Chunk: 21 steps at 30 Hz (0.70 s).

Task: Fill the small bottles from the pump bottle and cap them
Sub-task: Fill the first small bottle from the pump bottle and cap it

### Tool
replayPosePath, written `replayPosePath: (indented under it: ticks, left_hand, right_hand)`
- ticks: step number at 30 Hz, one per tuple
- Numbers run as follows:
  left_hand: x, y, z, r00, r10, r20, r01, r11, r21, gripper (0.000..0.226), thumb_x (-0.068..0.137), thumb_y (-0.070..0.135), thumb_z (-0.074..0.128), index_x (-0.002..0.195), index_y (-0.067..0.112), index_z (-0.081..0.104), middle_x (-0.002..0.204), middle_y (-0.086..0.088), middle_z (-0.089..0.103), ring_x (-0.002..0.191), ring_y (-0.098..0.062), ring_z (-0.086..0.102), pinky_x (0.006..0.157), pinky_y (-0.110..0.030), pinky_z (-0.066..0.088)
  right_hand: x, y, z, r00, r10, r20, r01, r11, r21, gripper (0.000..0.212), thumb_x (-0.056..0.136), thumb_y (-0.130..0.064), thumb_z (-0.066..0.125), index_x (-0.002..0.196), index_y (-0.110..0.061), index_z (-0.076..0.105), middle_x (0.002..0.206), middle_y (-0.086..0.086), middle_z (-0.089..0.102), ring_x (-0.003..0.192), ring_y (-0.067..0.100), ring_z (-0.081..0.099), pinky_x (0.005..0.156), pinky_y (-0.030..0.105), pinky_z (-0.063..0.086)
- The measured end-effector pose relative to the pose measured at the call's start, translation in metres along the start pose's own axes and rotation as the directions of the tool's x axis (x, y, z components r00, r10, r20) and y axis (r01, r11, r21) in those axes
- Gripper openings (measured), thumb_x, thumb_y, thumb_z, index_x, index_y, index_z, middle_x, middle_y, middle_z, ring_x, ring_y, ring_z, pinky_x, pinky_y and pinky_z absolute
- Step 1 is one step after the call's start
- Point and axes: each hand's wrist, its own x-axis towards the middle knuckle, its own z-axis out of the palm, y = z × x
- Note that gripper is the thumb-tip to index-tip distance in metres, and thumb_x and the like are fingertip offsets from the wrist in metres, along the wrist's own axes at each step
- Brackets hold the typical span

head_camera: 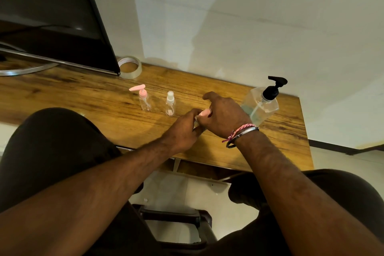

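Both hands meet over a pink cap [204, 113] at the middle of the wooden desk [83, 93].

The left hand [182, 131] curls round something mostly hidden beneath the cap; the right hand [223, 116] pinches the cap with thumb and finger, its forefinger raised. 2 small clear bottles stand upright just beyond: a pink-pump bottle [143, 98] and a spray bottle [170, 103]. The big pump bottle [261, 103] stands right of the hands. A tape roll [130, 67] sits beside a monitor [52, 16].
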Motion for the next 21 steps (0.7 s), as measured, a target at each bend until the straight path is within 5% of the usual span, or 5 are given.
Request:
replayPosePath:
  ticks: [4, 7, 10, 16, 21]
  left_hand:
    - [0.0, -0.001, 0.0, 1.0, 0.027, 0.002, -0.027, 0.999, 0.029, 0.04, 0.103, 0.035, 0.064, 0.141, 0.027, 0.051, 0.12, 0.012, 0.068, 0.107, -0.002, 0.064, 0.081, -0.024, 0.05]
    - [0.0, 0.001, 0.001, 1.0, 0.029, 0.001, -0.029, 0.999, 0.032, 0.041, 0.103, 0.036, 0.064, 0.141, 0.025, 0.052, 0.118, 0.013, 0.067, 0.105, -0.003, 0.063, 0.077, -0.022, 0.048]
    - [-0.001, 0.003, 0.002, 0.999, 0.041, -0.005, -0.041, 0.999, 0.034, 0.037, 0.103, 0.032, 0.065, 0.137, 0.022, 0.055, 0.115, 0.012, 0.066, 0.103, -0.004, 0.062, 0.074, -0.018, 0.043]
    - [-0.002, 0.004, 0.008, 0.995, 0.081, 0.05, -0.084, 0.995, 0.061, 0.03, 0.103, 0.028, 0.065, 0.133, 0.025, 0.059, 0.121, 0.014, 0.067, 0.111, -0.001, 0.062, 0.082, -0.011, 0.044]
    - [-0.002, 0.002, 0.003, 0.998, 0.069, 0.016, -0.069, 0.998, 0.007, 0.04, 0.103, 0.033, 0.064, 0.141, 0.023, 0.055, 0.124, 0.009, 0.069, 0.114, -0.008, 0.065, 0.088, -0.024, 0.052]
  right_hand:
    - [-0.001, 0.007, -0.015, 0.994, -0.086, 0.064, 0.084, 0.996, 0.04, 0.066, 0.072, -0.046, 0.077, 0.132, -0.027, 0.054, 0.11, -0.004, 0.062, 0.095, 0.014, 0.06, 0.078, 0.031, 0.054]
    - [-0.001, 0.008, -0.02, 0.981, -0.191, 0.044, 0.19, 0.981, 0.027, 0.03, 0.078, -0.028, 0.078, 0.107, -0.024, 0.069, 0.1, -0.007, 0.061, 0.085, 0.01, 0.058, 0.068, 0.02, 0.045]
    - [-0.001, 0.003, -0.018, 0.985, -0.17, 0.015, 0.171, 0.985, -0.002, 0.011, 0.08, -0.025, 0.073, 0.091, -0.022, 0.073, 0.089, -0.007, 0.065, 0.08, 0.012, 0.06, 0.067, 0.031, 0.054]
    - [0.003, 0.003, -0.009, 0.997, -0.077, -0.002, 0.077, 0.997, -0.023, 0.023, 0.083, -0.046, 0.071, 0.079, -0.024, 0.067, 0.082, -0.004, 0.066, 0.077, 0.013, 0.06, 0.064, 0.031, 0.053]
    - [-0.005, 0.006, -0.021, 0.978, -0.185, 0.094, 0.181, 0.982, 0.045, 0.026, 0.075, -0.034, 0.077, 0.098, -0.025, 0.071, 0.094, -0.005, 0.065, 0.083, 0.012, 0.059, 0.07, 0.03, 0.053]
